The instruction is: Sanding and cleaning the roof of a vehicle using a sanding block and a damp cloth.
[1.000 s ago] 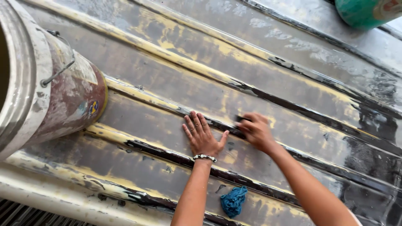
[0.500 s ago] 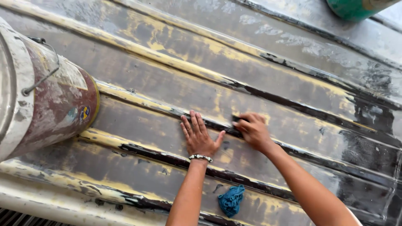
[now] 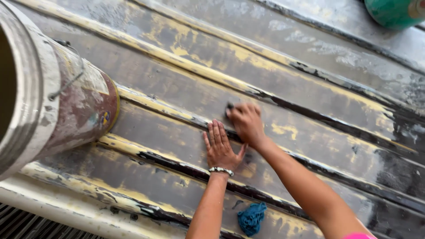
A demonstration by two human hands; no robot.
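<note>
My left hand (image 3: 220, 147) lies flat, fingers together, on a ribbed wooden panel (image 3: 310, 79) with worn yellow and dark paint. A beaded bracelet (image 3: 220, 170) circles its wrist. Just above and to the right, my right hand (image 3: 246, 123) presses a small dark pad (image 3: 230, 106) against a raised rib; the hand is blurred. Most of the pad is hidden under the fingers.
A paint-stained metal bucket (image 3: 53, 106) with a wire handle stands at the left on the panel. A blue rag (image 3: 251, 218) lies near the bottom edge between my forearms. A green container (image 3: 394, 12) sits at the top right corner.
My right hand has slid left along the rib with the pad and now sits just above my left hand. The view has shifted slightly; the left hand stays planted.
</note>
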